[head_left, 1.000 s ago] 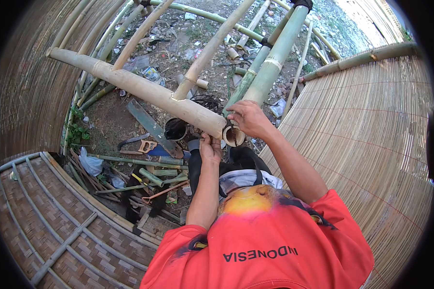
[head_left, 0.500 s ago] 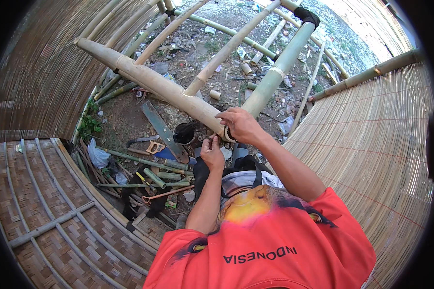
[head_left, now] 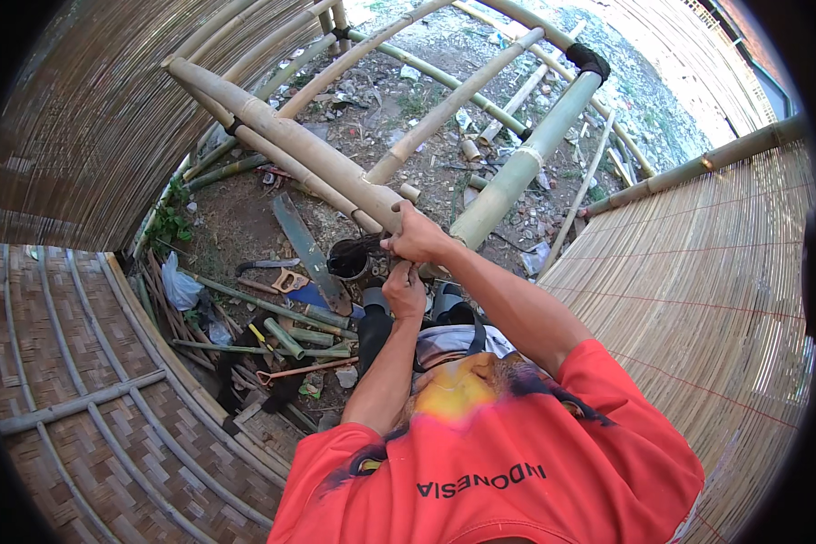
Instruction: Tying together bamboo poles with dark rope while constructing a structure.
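Observation:
A bamboo frame stands in front of me, with a thick tan pole (head_left: 299, 140) and a thick green pole (head_left: 508, 186) meeting at its near corner. My right hand (head_left: 419, 238) lies over that corner, its fingers curled round the end of the tan pole. Just below it, my left hand (head_left: 404, 290) is closed with the fingertips pressed together; what they pinch is hidden. Both hands are nearly touching and cover most of the joint. Black wrapping (head_left: 589, 62) binds the frame's far right corner. Beside my hands, a dark bucket (head_left: 348, 263) holds black stringy material.
On the ground at left lie a handsaw (head_left: 301, 288), a long weathered board (head_left: 306, 245), cut bamboo pieces (head_left: 283, 337) and a white plastic bag (head_left: 180, 283). A woven bamboo panel (head_left: 72, 363) stands at lower left; a slatted bamboo screen (head_left: 689, 272) rises at right.
My right hand has gone from a raised, pointing finger to curling over the pole's end. My left hand has drawn in beneath it. The view has shifted slightly.

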`<act>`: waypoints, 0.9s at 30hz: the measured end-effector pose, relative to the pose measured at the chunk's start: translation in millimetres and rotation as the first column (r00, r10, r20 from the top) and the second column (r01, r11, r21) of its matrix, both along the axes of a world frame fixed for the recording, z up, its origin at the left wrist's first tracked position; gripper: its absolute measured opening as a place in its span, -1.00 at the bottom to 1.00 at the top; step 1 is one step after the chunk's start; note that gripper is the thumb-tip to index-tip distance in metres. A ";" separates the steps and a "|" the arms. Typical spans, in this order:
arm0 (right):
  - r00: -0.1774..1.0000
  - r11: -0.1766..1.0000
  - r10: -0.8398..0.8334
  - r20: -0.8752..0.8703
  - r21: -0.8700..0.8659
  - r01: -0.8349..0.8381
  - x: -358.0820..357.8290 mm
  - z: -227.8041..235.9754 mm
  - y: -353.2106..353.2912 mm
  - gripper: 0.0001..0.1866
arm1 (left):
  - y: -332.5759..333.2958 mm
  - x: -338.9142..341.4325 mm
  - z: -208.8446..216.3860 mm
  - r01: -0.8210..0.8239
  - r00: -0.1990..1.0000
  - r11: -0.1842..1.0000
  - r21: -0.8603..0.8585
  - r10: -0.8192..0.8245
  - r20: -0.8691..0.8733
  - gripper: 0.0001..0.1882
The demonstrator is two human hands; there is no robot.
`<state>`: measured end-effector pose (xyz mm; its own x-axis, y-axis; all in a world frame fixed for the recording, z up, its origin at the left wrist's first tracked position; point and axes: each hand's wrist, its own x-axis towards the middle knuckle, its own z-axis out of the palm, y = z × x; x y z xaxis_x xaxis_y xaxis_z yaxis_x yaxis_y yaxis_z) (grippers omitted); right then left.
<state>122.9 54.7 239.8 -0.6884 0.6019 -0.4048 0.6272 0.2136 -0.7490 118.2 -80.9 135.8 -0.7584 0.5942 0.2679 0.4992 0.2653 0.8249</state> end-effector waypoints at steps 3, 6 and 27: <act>0.992 0.997 0.060 0.110 0.033 -0.064 1.0 14.5 5.9 -0.11 | -0.5 -6.1 -3.3 0.036 0.999 0.999 -0.020 -0.036 -0.006 -0.86; 0.969 0.971 0.132 0.210 0.171 -0.169 -2.4 10.7 4.4 -0.04 | 1.0 -6.9 -1.6 0.042 0.999 0.999 -0.012 -0.042 -0.015 -0.91; 0.995 0.994 0.097 -0.029 0.042 -0.096 15.2 0.8 7.7 0.11 | 0.2 -19.1 3.5 0.155 0.987 0.987 -0.035 -0.157 -0.046 -0.93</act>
